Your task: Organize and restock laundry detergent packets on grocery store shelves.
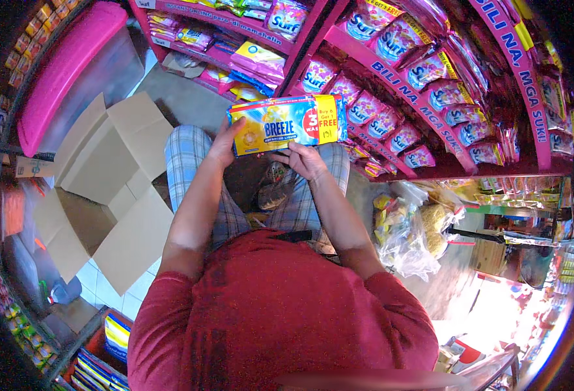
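Observation:
A blue and yellow pack of Breeze liquid detergent [287,122] is held out level above my knees, its printed front facing up towards me. My left hand [226,144] grips its left end, with the thumb on top of the front. At the lower edge, right of the middle, my right hand [304,159] supports the pack with the thumb on the edge; its other fingers are partly hidden beneath. Just beyond the pack stands a pink shelf rack [311,46] stocked with Surf packs [319,76] and other detergent packs [260,63].
An open cardboard box [101,168], flaps spread, sits on the floor at my left. Behind it is a bin-like container with a pink lid [72,68]. A clear plastic bag of goods [414,225] lies at my right. Blue and yellow packs [99,371] stand at lower left.

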`<state>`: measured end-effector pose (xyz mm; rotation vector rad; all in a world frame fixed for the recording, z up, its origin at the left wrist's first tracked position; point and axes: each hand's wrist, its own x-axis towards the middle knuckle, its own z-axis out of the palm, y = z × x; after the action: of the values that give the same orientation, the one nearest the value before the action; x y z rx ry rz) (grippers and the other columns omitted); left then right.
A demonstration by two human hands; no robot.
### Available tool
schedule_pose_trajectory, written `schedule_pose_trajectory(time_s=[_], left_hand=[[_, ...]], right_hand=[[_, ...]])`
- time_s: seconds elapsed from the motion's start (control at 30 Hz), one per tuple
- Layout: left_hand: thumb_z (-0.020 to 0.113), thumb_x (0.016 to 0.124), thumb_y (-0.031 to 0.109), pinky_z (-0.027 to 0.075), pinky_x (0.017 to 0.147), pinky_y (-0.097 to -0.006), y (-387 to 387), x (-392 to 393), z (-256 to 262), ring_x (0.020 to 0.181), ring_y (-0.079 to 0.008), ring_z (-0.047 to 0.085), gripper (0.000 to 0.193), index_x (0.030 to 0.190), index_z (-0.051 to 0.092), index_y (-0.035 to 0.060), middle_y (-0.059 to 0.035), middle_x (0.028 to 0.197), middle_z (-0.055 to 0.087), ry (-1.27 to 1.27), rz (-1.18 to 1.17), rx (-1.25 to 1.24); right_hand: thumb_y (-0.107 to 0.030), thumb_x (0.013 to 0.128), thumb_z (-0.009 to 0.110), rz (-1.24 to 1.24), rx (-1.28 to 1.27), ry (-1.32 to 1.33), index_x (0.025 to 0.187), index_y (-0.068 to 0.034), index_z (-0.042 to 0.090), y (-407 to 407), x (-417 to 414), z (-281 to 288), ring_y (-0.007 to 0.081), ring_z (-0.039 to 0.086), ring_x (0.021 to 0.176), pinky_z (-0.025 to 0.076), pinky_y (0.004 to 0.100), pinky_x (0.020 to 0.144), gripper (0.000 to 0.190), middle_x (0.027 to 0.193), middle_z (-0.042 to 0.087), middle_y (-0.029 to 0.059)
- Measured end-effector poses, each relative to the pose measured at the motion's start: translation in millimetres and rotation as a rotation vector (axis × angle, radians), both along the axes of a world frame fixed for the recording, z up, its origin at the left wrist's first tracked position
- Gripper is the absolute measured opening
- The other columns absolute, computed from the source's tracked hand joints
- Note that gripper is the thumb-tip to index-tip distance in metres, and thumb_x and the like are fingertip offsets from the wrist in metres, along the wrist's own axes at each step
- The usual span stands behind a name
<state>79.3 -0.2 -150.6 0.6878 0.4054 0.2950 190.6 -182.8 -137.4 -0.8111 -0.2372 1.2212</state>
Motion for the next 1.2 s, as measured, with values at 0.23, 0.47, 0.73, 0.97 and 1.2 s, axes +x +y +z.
schedule_pose_trajectory(time_s=[0.23,0.47,0.73,0.97,1.2], left_hand=[[0.065,0.075,0.026,0.045,0.08,-0.0393,0.3,-12.4,1.1,0.099,-0.0238,0.053,0.06,0.124,0.033,0.0125,-0.0089,0.11,0.051,0.012,0.032,-0.024],[0.062,0.077,0.023,0.046,0.08,-0.0405,2.2,-10.8,-1.5,0.099,-0.0248,0.053,0.051,0.12,0.038,0.0083,-0.01,0.11,0.052,0.142,-0.017,0.082],[0.056,0.076,0.043,0.043,0.083,-0.0414,-6.5,-47.8,59.2,0.101,-0.0272,0.05,0.062,0.123,0.038,0.0053,-0.0126,0.116,0.049,0.243,0.2,0.21],[0.061,0.072,0.036,0.037,0.08,-0.0413,90.4,-111.4,64.7,0.093,-0.0225,0.049,0.044,0.103,0.052,0.0064,-0.0085,0.098,0.056,-0.124,0.515,0.146],[0.062,0.072,0.036,0.038,0.072,-0.0365,93.9,-115.8,124.6,0.084,-0.0199,0.047,0.037,0.096,0.055,0.009,-0.0054,0.089,0.056,-0.277,0.479,0.067]], right_hand=[[-0.012,0.077,0.058,-0.009,0.027,0.012,0.12,-0.006,0.039,2.2,-11.2,-2.8,0.0277,0.046,0.11,0.037,0.0502,0.089,0.047,0.117,0.051,0.0109],[-0.011,0.076,0.06,-0.021,-0.071,0.048,0.121,-0.007,0.038,2.1,-9.9,-2.5,0.0291,0.045,0.112,0.037,0.0518,0.089,0.05,0.117,0.049,0.0106],[-0.04,0.072,0.063,0.639,-0.355,-1.168,0.127,-0.004,0.036,-58.9,30.8,118.2,0.0232,0.05,0.102,0.041,0.0348,0.085,0.071,0.112,0.053,0.0152],[-0.028,0.079,0.059,-0.09,-0.611,-1.098,0.128,-0.011,0.038,-276.3,9.0,142.5,0.0226,0.044,0.11,0.034,0.0334,0.093,0.057,0.121,0.047,0.0117],[-0.026,0.077,0.062,-0.413,-1.034,-0.333,0.115,-0.009,0.052,-424.9,-143.7,-41.8,0.0144,0.053,0.094,0.041,0.0272,0.082,0.043,0.107,0.055,0.0028]])
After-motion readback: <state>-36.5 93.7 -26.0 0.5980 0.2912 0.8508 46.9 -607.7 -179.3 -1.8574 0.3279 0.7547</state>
